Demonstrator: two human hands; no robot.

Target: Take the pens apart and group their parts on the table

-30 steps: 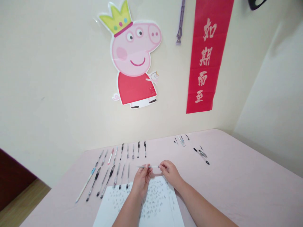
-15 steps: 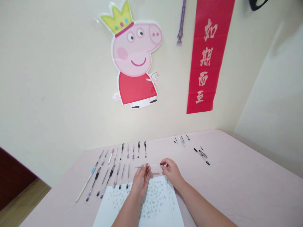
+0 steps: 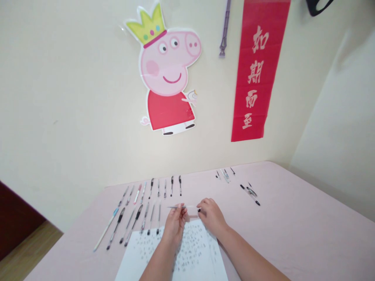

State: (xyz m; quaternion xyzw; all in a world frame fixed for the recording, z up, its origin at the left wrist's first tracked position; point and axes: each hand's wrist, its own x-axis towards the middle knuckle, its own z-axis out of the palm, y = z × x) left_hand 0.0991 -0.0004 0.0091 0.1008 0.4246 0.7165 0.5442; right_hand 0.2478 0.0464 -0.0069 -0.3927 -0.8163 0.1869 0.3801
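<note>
My left hand pinches a thin clear pen near its tip, holding it level above the far edge of a white sheet covered in small handwriting. My right hand grips the pen's other end, where a small black piece shows between its fingertips. Both hands hover over the pink table, just in front of two rows of pens laid side by side.
More pens and loose pen parts lie at the back right of the table, with a few small pieces near the wall. A cartoon pig sticker and a red banner hang on the wall.
My right hand has slid slightly along the pen's end, and the black piece now sits lower between its fingers. The left hand has barely moved.
</note>
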